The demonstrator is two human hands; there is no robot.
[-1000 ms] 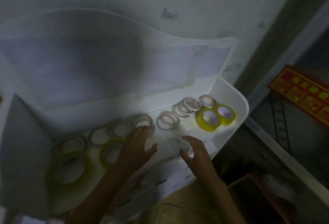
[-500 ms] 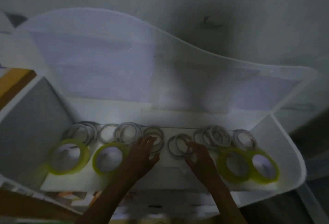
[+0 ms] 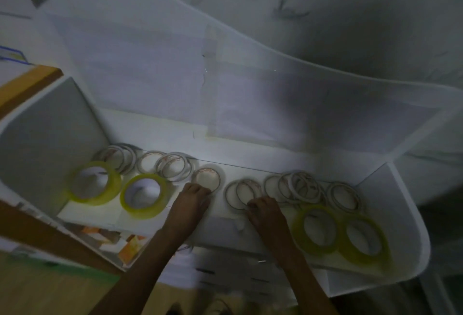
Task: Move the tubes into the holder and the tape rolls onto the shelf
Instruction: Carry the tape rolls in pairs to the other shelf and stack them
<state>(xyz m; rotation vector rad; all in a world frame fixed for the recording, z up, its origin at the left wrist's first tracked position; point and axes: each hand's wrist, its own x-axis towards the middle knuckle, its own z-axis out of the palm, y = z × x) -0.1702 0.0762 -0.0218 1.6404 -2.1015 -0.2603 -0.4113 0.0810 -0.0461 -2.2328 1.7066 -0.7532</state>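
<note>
The left hand's fingertips (image 3: 199, 190) curl down against the near rim of a single thin white tape roll (image 3: 206, 178) lying flat on the shelf floor; whether they pinch it or only press on it cannot be told, since the knuckles hide the tips and the light is dim. The left hand (image 3: 190, 205) itself reaches over the shelf's front lip, its forearm running off the bottom edge of the view.

The right hand's fingertips (image 3: 253, 204) are bent onto the near edge of two overlapping thin white rolls (image 3: 241, 193), and again the grip is hidden under the back of the right hand (image 3: 269, 214).

Outward from the hands, more thin white rolls lie along the back of the white shelf (image 3: 411, 227): a loose overlapping cluster (image 3: 302, 187) just right of the right hand, and another row (image 3: 150, 165) to the left, partly stacked so the count is unclear. They look like narrow pale rings with faint reddish print on the inner core. Four wider yellow-green tape rolls lie flat nearer the front, a left pair (image 3: 142, 195) and a right pair (image 3: 315, 230), the right ones blurred and in shadow. A wavy translucent back panel (image 3: 175, 69) rises behind the shelf. At lower left, a wooden surface (image 3: 37, 289) is cut off by the frame.
</note>
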